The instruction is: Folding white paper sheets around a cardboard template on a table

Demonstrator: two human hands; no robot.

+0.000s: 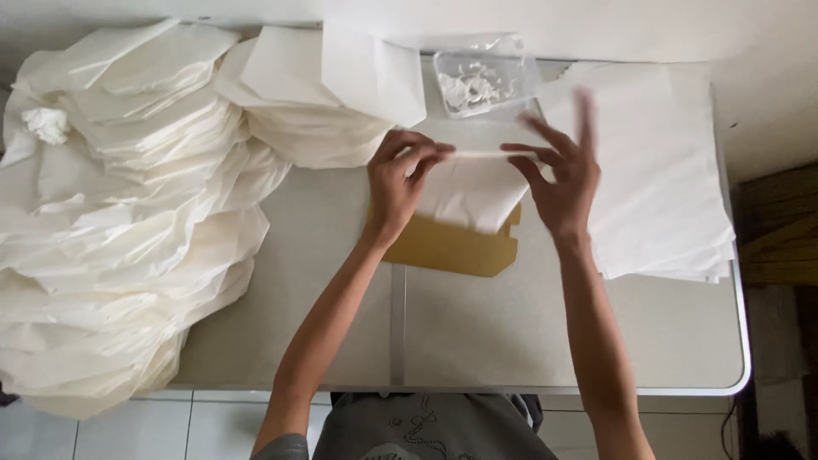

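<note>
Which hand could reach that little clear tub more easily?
Probably the right hand. Its fingers are spread and free, just below the tub, while the left hand pinches the folded paper and sits farther away.

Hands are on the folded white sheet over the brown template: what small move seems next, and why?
Probably press the top fold flat. The left hand pinches the sheet at its folded upper edge, the right hand hovers open at the other end, and the sheet lies over the brown template.
</note>
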